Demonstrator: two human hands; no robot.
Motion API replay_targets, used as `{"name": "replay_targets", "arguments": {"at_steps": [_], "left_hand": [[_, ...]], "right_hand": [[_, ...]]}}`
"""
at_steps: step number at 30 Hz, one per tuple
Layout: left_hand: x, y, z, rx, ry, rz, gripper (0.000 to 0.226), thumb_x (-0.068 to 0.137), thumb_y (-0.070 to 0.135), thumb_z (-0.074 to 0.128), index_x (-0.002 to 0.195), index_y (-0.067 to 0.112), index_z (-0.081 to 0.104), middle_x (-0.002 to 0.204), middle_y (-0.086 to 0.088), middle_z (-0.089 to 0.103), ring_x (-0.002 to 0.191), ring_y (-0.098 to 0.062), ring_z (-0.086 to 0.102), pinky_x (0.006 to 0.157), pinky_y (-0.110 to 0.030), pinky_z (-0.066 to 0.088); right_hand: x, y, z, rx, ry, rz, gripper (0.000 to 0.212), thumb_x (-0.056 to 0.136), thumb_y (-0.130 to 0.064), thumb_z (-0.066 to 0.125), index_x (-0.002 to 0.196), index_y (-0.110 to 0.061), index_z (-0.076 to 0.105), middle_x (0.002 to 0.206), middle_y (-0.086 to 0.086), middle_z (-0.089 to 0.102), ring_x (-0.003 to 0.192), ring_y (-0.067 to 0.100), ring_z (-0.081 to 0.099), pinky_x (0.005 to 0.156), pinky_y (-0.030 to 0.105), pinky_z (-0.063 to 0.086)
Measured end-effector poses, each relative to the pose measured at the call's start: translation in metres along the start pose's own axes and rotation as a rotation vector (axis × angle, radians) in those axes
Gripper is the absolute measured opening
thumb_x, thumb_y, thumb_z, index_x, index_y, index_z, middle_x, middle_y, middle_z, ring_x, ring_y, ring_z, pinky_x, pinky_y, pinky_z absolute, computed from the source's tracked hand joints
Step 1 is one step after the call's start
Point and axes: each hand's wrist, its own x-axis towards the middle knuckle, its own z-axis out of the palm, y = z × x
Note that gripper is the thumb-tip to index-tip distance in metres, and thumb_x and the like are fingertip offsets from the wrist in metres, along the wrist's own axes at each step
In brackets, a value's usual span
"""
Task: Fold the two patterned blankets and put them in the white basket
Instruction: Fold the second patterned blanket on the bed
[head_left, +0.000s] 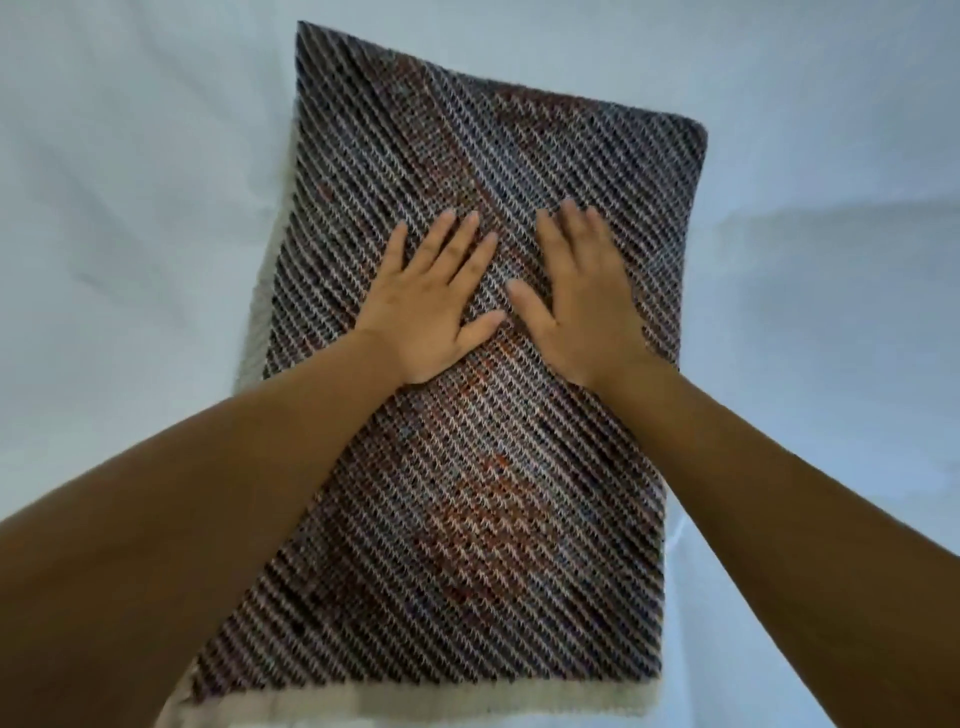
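In the head view, a folded patterned blanket (483, 467) with dark diagonal stripes and rusty orange patches lies flat as a long rectangle on a pale sheet (130, 208). A cream underside (415, 704) peeks out along its near edge and its left side. The left hand (431, 301) and the right hand (582, 306) both lie palm-down on the blanket's upper middle, fingers straight and spread, grasping nothing, thumbs pointing toward each other and nearly touching. Both forearms are bare
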Motion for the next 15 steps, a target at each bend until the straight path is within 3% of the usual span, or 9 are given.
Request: {"name": "replay_targets", "arguments": {"at_steps": [2, 6, 11, 15], "left_hand": [[0.025, -0.006, 0.004, 0.021, -0.008, 0.004, 0.076, 0.084, 0.064, 0.0, 0.147, 0.023, -0.014, 0.157, -0.003, -0.014, 0.143, -0.02, -0.016, 0.107, -0.043, -0.019], [0.06, -0.029, 0.01, 0.026, 0.085, -0.037, 0.078, 0.083, 0.067, -0.003, 0.147, 0.023, -0.011, 0.158, -0.002, -0.011, 0.144, -0.019, -0.013, 0.107, -0.044, -0.018], [0.099, -0.052, -0.001, 0.093, 0.186, 0.005, 0.084, 0.083, 0.069, 0.003, 0.148, 0.018, -0.004, 0.158, -0.006, -0.001, 0.145, -0.022, -0.004, 0.109, -0.045, -0.014], [0.132, -0.068, -0.023, 0.177, 0.073, -0.062, 0.112, 0.063, 0.089, 0.019, 0.148, 0.019, -0.004, 0.158, -0.007, 0.005, 0.145, -0.025, 0.001, 0.109, -0.05, -0.013]], "right_hand": [[0.022, 0.01, 0.013, -0.079, -0.054, -0.07, 0.064, 0.097, -0.048, 0.028, 0.149, -0.018, 0.008, 0.159, 0.01, 0.002, 0.146, 0.026, -0.003, 0.116, 0.04, -0.005], [0.063, 0.041, 0.022, -0.143, -0.007, -0.021, 0.069, 0.093, -0.057, 0.024, 0.149, -0.026, -0.001, 0.159, 0.01, -0.005, 0.146, 0.025, -0.008, 0.113, 0.037, -0.011], [0.109, 0.061, 0.006, -0.185, -0.022, -0.049, 0.108, 0.066, -0.087, 0.03, 0.149, -0.026, -0.004, 0.158, 0.014, -0.006, 0.146, 0.028, -0.006, 0.112, 0.038, -0.008], [0.149, 0.068, -0.019, -0.214, -0.197, -0.003, 0.132, 0.043, -0.095, 0.034, 0.149, -0.023, 0.001, 0.158, 0.011, 0.007, 0.146, 0.027, 0.004, 0.116, 0.045, -0.003]]}}
